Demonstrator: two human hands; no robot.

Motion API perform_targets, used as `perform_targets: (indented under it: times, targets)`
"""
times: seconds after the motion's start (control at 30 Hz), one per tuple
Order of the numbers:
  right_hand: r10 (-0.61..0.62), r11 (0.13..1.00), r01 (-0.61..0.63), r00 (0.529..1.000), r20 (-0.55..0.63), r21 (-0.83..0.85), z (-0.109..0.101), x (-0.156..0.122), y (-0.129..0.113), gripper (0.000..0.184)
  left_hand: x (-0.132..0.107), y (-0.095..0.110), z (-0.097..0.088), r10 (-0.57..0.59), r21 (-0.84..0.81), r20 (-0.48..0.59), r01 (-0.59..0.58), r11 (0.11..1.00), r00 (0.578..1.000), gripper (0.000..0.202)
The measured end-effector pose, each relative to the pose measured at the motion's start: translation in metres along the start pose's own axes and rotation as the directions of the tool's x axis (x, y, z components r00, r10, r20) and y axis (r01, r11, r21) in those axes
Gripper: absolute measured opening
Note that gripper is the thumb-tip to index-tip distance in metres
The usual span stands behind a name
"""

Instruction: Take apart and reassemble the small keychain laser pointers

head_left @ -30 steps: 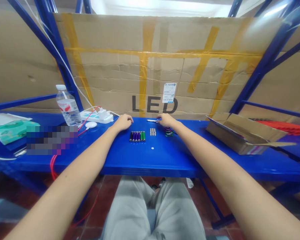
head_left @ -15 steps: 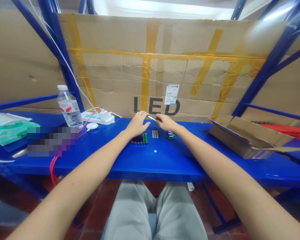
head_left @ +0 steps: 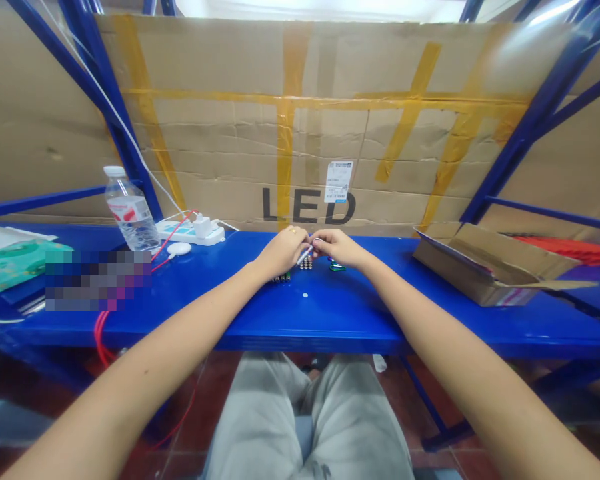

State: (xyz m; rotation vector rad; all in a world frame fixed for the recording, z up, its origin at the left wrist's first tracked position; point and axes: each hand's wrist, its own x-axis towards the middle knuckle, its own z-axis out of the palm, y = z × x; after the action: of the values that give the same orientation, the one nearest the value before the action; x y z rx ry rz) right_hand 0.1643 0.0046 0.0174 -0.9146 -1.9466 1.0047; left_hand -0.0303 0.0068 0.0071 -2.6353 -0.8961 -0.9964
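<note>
My left hand (head_left: 283, 253) and my right hand (head_left: 338, 247) meet above the table's far half, fingers closed. Between their fingertips is a slim, pale, silvery tube (head_left: 305, 255), tilted with its lower end towards me; its exact kind is too small to tell. Below the left hand lies a row of small dark and green tubes (head_left: 282, 277), mostly covered by that hand. Small round silvery pieces (head_left: 307, 264) sit in rows just beneath the pale tube. Beside the right wrist are shiny green clips (head_left: 337, 265), partly hidden. Nearer me lies a small white disc (head_left: 305, 295).
On the blue table (head_left: 330, 327), a water bottle (head_left: 133, 210), a power strip (head_left: 193, 230) and a red cable (head_left: 100, 327) are at left. An open cardboard box (head_left: 485, 277) stands at right. A large taped cardboard panel (head_left: 220, 153) rises behind.
My left hand has moved right and closed on the tube beside the right hand. The tube has swung so its lower end points towards me. The view has shifted slightly.
</note>
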Motion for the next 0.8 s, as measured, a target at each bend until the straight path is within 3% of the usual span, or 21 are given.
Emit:
perform_targets:
  times: [0.13, 0.23, 0.37, 0.53, 0.63, 0.8]
  targets:
    - [-0.006, 0.983, 0.018, 0.998, -0.068, 0.183, 0.004, 0.0, -0.001, 0.023, -0.003, 0.002, -0.003, -0.161, -0.325, -0.014, 0.148, 0.934, 0.987, 0.016]
    - [0.004, 0.977, 0.016, 0.996, -0.094, 0.211, 0.007, 0.001, -0.002, 0.029, -0.005, 0.001, -0.003, -0.205, -0.41, 0.054, 0.209, 0.888, 0.977, 0.021]
    - [-0.02, 0.999, 0.022, 0.996, -0.085, 0.023, 0.004, 0.0, -0.006, 0.023, -0.005, -0.001, -0.004, -0.194, -0.35, 0.053, 0.2, 0.915, 0.98, 0.009]
    - [-0.003, 0.986, 0.007, 1.0, 0.02, -0.169, -0.001, -0.005, -0.011, 0.026, -0.006, 0.001, -0.009, -0.15, -0.211, 0.047, 0.157, 0.965, 0.988, 0.013]
    - [0.01, 0.951, -0.007, 1.0, 0.007, -0.31, -0.002, -0.008, -0.013, 0.028, -0.007, 0.003, -0.009, -0.147, -0.154, 0.073, 0.156, 0.976, 0.987, 0.015]
    - [-0.161, 0.88, 0.13, 0.986, -0.03, -0.457, -0.002, -0.007, -0.014, 0.025, -0.008, 0.006, -0.008, -0.146, -0.121, 0.1, 0.158, 0.98, 0.984, 0.016]
